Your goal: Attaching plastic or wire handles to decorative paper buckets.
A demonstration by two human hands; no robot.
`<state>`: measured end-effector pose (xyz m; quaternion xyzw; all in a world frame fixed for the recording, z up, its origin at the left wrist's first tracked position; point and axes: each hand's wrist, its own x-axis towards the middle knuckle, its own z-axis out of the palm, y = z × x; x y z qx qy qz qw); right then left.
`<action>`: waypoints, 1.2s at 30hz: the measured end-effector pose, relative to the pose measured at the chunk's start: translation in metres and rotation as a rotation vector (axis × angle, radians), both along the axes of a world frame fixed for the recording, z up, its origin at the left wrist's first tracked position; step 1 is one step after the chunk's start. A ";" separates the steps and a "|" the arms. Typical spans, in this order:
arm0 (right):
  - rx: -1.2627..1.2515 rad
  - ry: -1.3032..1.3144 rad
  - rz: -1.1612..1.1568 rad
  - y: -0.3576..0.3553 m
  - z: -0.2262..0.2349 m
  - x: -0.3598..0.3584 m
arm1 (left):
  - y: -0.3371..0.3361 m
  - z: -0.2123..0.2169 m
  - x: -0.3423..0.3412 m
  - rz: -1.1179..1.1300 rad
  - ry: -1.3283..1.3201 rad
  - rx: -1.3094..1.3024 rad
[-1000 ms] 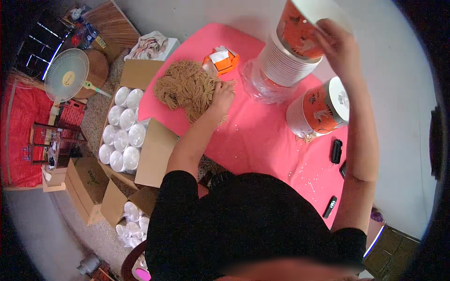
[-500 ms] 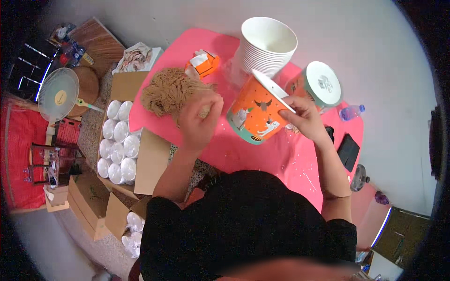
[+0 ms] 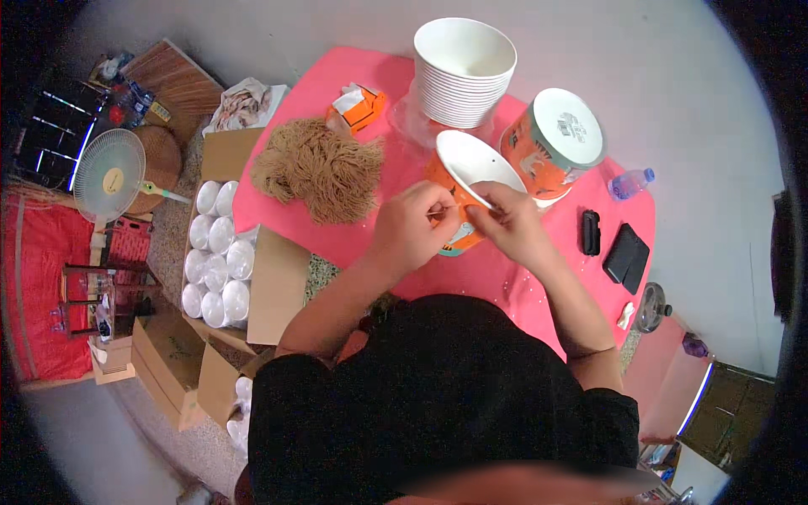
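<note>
An orange paper bucket (image 3: 452, 187) with a white inside and cartoon animals is tilted in front of me. My right hand (image 3: 512, 225) grips its near rim, thumb outside, the other fingers reaching over the edge. Close beside that thumb, my left hand (image 3: 418, 223) is closed in a pinch on a thin pale strand, apparently cord; the strand's end is hidden. A small dark hole shows in the bucket's inner wall near the far rim. On the table's left lies a loose heap of brown cord (image 3: 320, 171).
Nested white buckets (image 3: 463, 84) stand at the back of the pink table (image 3: 337, 76). An upside-down orange bucket (image 3: 539, 156), bottle (image 3: 629, 183), black case (image 3: 590, 233) and dark tablet (image 3: 626, 257) are at right. An orange tissue pack (image 3: 360, 108) lies behind the cord; a carton of white rolls (image 3: 216, 257) stands left.
My left hand has moved right, from the cord heap to the bucket's rim. The bucket has tipped with its opening more toward me, and my right hand has shifted slightly left and lower.
</note>
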<state>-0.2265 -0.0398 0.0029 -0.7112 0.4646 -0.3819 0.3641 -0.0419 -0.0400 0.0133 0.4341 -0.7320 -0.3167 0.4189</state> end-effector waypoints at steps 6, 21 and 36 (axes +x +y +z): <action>-0.159 0.121 0.000 0.004 -0.001 0.007 | -0.005 -0.016 0.000 0.043 -0.024 0.048; -0.423 0.345 0.047 0.009 0.002 0.013 | -0.002 -0.035 0.003 0.035 0.087 0.214; -0.415 0.300 0.263 0.017 -0.012 0.010 | 0.017 -0.052 0.031 -0.062 -0.162 -0.008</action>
